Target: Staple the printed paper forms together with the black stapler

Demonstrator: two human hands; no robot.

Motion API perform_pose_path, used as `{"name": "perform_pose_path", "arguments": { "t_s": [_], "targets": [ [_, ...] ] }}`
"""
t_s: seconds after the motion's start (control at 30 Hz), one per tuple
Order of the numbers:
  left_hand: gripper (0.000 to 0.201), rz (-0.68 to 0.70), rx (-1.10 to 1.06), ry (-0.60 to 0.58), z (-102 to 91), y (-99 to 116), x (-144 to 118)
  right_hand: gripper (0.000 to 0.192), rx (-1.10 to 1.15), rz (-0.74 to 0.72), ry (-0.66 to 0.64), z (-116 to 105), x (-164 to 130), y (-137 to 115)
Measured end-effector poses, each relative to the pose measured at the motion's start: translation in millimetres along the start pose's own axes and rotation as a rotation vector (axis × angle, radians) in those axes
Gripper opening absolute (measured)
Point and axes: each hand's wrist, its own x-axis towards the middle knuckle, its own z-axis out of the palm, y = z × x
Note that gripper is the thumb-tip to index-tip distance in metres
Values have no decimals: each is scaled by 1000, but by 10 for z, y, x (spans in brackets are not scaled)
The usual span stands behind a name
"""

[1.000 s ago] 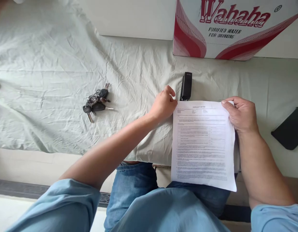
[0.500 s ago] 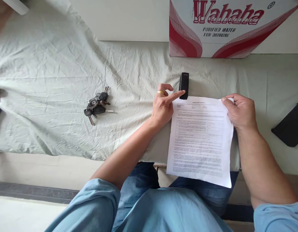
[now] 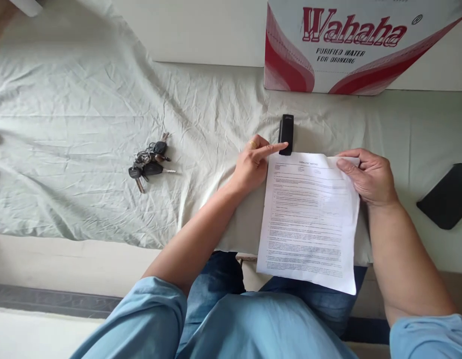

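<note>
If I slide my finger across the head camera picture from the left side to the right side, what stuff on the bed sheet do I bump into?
Bunch of keys → left hand → black stapler → printed paper → right hand pinching the paper's top corner → flat black thing at the edge.

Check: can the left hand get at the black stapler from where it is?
Probably yes. The left hand has its index finger stretched to the near end of the black stapler, nothing lies between them, and the printed sheet sits just below it.
</note>
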Motion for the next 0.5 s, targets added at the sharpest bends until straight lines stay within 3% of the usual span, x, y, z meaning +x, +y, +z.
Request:
{"name": "perform_pose_path", "arguments": {
  "t_s": [0.13,0.27,0.4,0.5],
  "targets": [
    [62,-111,-182,54,-56,7,43,51,155,125,-147,-55,-161,-146],
    [26,-248,-295,70,-61,110,60,56,276,99,49,-39,-139,-184],
    [74,-277,-331,18,-98,238,56,66,286,23,309,-12,44,-91],
    [89,-297,-382,-78,-146,302,43,63,256,-29,374,2,131,0]
  ]
}}
